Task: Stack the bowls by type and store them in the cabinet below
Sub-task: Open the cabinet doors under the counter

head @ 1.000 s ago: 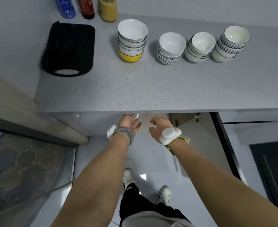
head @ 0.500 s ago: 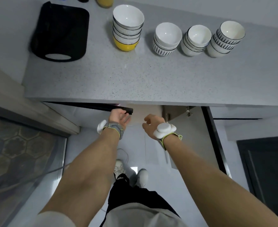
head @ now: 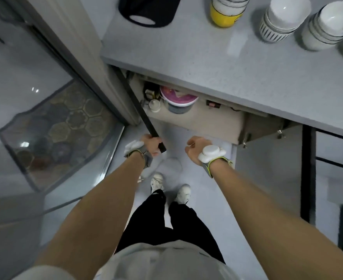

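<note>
- A person is standing on a pale grey floor (head: 98, 178), black trousers and white shoes (head: 183, 194) showing below the two bare forearms.
- The left hand (head: 151, 145) is gripping the near end of a black cabinet door edge (head: 144, 118), fingers curled round it; a white sensor is sitting strapped at that wrist.
- The right hand (head: 197, 150) is hanging just beside it, apart from the left, fingers curled into a loose fist; I cannot tell whether it is holding anything. A white wrist sensor (head: 212, 152) is riding on its back.
- To the left, a hexagon-patterned mat (head: 65, 128) is lying behind a glass panel.
- Beyond the hands the cabinet (head: 217, 122) is standing open under the worktop, its beige floor showing, with a pink-lidded tub (head: 177, 99) and a small white bottle (head: 154, 105) sitting at its left side. A second door (head: 267, 168) is hanging open on the right.
- Above it the speckled grey worktop (head: 197, 57) is carrying the bowls, all well apart from the hands, in a row along its far side.
- The yellow-bottomed bowl stack (head: 225, 16) is standing leftmost, white bowls nested on a yellow one.
- Next, the striped bowl stack (head: 277, 31) is showing dark vertical lines on white.
- The ringed bowl stack (head: 324, 33) is leaning slightly, thin dark bands round each rim; one more white stack is being cut off at the right edge.
- A black tray (head: 146, 13) is lying at the far left.
</note>
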Motion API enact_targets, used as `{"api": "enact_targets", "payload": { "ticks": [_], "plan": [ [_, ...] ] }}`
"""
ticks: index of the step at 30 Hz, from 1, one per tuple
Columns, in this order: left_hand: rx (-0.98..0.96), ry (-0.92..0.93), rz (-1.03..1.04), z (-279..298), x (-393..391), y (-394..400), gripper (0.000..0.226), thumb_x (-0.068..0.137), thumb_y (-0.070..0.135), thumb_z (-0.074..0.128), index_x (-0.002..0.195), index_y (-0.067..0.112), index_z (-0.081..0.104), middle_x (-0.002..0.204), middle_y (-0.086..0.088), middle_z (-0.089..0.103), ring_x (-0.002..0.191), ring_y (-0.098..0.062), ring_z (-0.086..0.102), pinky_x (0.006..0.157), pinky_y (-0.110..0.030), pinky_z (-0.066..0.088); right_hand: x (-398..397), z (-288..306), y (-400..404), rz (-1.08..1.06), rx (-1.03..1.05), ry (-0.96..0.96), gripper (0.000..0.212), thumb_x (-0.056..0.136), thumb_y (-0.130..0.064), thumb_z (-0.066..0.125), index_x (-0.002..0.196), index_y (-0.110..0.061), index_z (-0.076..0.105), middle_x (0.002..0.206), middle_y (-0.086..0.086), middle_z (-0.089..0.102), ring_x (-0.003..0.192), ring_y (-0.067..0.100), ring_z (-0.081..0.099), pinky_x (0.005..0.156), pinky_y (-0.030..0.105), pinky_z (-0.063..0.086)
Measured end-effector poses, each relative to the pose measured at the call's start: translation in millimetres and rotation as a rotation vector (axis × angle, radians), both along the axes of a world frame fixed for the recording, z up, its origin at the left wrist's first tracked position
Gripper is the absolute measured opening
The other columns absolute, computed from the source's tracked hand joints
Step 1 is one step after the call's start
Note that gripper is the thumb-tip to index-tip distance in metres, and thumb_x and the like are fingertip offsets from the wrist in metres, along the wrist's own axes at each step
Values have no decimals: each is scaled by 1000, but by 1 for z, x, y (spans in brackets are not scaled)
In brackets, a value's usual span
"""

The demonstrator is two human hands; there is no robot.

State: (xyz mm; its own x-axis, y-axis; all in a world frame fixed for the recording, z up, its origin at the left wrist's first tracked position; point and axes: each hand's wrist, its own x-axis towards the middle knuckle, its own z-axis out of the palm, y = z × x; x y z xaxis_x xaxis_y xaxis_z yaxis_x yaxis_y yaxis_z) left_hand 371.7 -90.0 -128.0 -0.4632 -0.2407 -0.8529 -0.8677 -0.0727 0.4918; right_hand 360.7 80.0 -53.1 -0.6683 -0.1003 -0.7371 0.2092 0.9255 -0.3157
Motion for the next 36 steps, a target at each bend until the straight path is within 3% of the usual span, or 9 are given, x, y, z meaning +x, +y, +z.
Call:
{"api": "enact_targets", "payload": {
  "ticks": [4, 8, 10, 13, 16, 18, 23, 31, 36],
  "plan": [
    [-100, -16, -23, -1, 24, -32, 13, 89, 14, 58, 99, 9, 53, 100, -15, 62, 90, -32, 62, 63, -36, 52, 14, -2, -14, 20, 14, -25, 34, 91, -28, 54, 124, -21, 58, 127, 4, 61, 115, 28, 57, 97, 30, 43],
    [-62, -44, -12, -3, 41, -64, 23, 88, 12, 59, 109, 9, 53, 109, -17, 62, 97, -34, 62, 68, -37, 49, 21, 4, -46, 32, 41, 14, 35, 93, -29, 53, 126, -18, 56, 131, 9, 57, 117, 32, 55, 95, 33, 43],
    [-59, -30, -6, -2, 47, -78, 13, 86, 9, 62, 97, 9, 55, 108, -16, 63, 98, -34, 63, 72, -38, 50, 24, 7, -67, 61, 51, 19, 37, 94, -30, 52, 129, -17, 55, 133, 9, 55, 119, 31, 54, 96, 33, 42],
    [-133, 25, -20, -4, 57, -106, 23, 85, 4, 60, 73, 15, 43, 90, -14, 57, 79, -25, 55, 69, -31, 43, 32, 12, -114, 123, 44, 21, 39, 95, -30, 50, 131, -16, 53, 136, 10, 53, 122, 31, 53, 97, 34, 43],
    [-221, 79, -226, 3, 69, -126, 14, 86, 8, 59, 85, 11, 46, 83, -15, 57, 66, -21, 51, 57, -23, 40, 37, 14, -146, 194, 46, 20, 40, 96, -30, 48, 134, -16, 51, 138, 10, 52, 124, 31, 51, 98, 34, 42],
    [-315, 85, -400, 13, 79, -148, 15, 88, 15, 57, 99, 9, 49, 89, -11, 57, 69, -22, 55, 61, -23, 40, 41, 15, -168, 244, 59, 25, 41, 97, -30, 47, 135, -16, 49, 139, 8, 51, 126, 30, 50, 98, 32, 40],
    [-586, 31, -617, 14, 89, -185, 46, 91, 20, 50, 132, 2, 41, 131, -19, 51, 120, -38, 52, 98, -43, 45, 45, 12, -199, 299, 56, 24, 42, 97, -31, 46, 136, -15, 48, 140, 9, 49, 126, 30, 48, 93, 31, 40],
    [-886, -74, -650, 3, 105, -222, 76, 94, 18, 50, 153, 11, 3, 153, -13, 26, 137, -35, 29, 102, -42, 40, 58, 7, -221, 290, 40, 12, 40, 96, -28, 47, 134, -13, 49, 136, 10, 53, 122, 31, 52, 95, 33, 43],
    [-902, -76, -622, 7, 106, -226, 84, 88, 25, 55, 152, 9, 3, 157, -13, 18, 138, -35, 28, 109, -45, 33, 56, 7, -211, 276, 55, 14, 41, 97, -29, 45, 135, -13, 48, 138, 10, 51, 123, 30, 50, 94, 32, 42]
  ]
}}
